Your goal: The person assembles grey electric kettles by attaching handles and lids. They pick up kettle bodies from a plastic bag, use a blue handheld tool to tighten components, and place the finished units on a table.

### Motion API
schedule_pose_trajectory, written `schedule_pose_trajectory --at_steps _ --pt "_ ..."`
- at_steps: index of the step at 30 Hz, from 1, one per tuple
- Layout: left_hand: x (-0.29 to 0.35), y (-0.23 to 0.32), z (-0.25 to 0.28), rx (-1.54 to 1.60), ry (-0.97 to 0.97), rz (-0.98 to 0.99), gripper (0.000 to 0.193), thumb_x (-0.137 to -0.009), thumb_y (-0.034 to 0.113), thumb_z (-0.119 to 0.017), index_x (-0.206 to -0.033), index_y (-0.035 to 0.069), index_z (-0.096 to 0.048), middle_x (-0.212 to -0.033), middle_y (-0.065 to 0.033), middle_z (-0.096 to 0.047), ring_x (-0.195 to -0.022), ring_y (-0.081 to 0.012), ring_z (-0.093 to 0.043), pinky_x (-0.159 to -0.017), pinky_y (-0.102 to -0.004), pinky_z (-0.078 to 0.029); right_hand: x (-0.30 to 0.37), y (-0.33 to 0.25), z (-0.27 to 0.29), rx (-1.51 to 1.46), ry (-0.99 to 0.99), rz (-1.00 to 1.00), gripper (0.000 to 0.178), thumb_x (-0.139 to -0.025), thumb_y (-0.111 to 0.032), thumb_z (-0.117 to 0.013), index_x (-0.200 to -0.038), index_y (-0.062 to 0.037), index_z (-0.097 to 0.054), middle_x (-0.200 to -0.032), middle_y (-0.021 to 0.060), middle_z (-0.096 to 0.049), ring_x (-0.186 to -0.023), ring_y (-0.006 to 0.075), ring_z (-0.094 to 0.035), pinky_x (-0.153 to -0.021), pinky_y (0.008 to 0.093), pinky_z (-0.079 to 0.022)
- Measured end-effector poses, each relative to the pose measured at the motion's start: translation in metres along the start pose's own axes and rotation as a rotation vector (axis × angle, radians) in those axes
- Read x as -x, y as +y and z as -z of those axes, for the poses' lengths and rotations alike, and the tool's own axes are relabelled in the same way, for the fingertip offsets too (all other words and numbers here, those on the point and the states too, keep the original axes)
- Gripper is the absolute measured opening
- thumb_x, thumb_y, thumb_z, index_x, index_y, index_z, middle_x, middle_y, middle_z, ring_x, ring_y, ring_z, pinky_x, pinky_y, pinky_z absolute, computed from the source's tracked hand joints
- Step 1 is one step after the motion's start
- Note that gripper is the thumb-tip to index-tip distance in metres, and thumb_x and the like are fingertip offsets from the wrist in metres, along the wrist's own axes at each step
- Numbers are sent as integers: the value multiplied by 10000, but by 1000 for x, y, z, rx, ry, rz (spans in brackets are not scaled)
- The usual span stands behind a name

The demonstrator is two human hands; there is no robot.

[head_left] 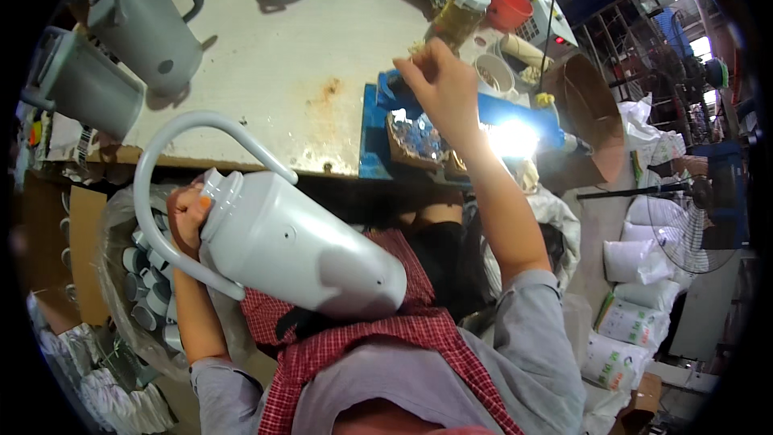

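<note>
A pale grey jug (298, 242) with a large hoop handle (147, 193) lies tilted across my lap, its base toward the right. My left hand (189, 213) is closed round its narrow top end, inside the hoop. Over the table's front right, my right hand (443, 84) is raised with thumb and fingers pinched together; whatever is between them is too small to make out. Just beyond the fingers leans a clear jar (460, 14) with yellowish contents. Below the right hand are a blue tool or fixture (527, 119) and an open box (412, 138) of small bits.
More grey jugs (149, 32) stand on the white table (266, 72) at the left and back. A red cup (509, 6) and a white cup (493, 72) sit at right. Left of my lap is a bag of grey parts (149, 286). A fan (692, 225) and white sacks (636, 318) are rightward.
</note>
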State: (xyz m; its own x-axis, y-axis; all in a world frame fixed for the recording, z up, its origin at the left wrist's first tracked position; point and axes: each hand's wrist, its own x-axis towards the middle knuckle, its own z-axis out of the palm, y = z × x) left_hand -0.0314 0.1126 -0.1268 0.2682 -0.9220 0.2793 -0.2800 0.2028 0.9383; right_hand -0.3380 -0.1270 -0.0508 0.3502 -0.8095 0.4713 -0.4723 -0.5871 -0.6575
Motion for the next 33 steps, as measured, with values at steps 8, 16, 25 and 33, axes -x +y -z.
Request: schedule_pose_trajectory --at_steps 8,16,25,33 --pt "16 21 18 -159 -87 -27 497 -806 416 -603 -573 -7 -485 -578 -72 -510 -526 -180 -446 -608 -324 -385 32 10 24 -247 8 -70 179 -813 -124 -725 -892 3 -627 -803 109 -656 -649 143 -624 -595 262 -492" --pt "28 20 28 -28 73 -1 495 -809 395 -654 -547 25 -454 -536 -30 -450 -514 -137 -396 -552 -314 -320 79 120 -21 413 -322 61 126 -834 -92 -614 -949 -43 -629 -892 188 -642 -788 379 -626 -671 463 -509" --pt "49 22 36 130 471 142 433 -927 399 -523 -692 39 -573 -618 -11 -555 -527 -86 -482 -474 -236 -355 86 139 -24 761 -452 168 148 -755 -133 -652 -890 -88 -609 -921 120 -633 -848 295 -629 -744 430 -511" --pt "76 12 55 460 721 359 517 -967 445 -419 -1049 -21 -628 -957 -131 -670 -802 -199 -654 -706 -282 -536 92 112 1 573 -227 199 105 -793 -91 -628 -894 -108 -646 -872 100 -650 -794 306 -627 -761 412 -509"
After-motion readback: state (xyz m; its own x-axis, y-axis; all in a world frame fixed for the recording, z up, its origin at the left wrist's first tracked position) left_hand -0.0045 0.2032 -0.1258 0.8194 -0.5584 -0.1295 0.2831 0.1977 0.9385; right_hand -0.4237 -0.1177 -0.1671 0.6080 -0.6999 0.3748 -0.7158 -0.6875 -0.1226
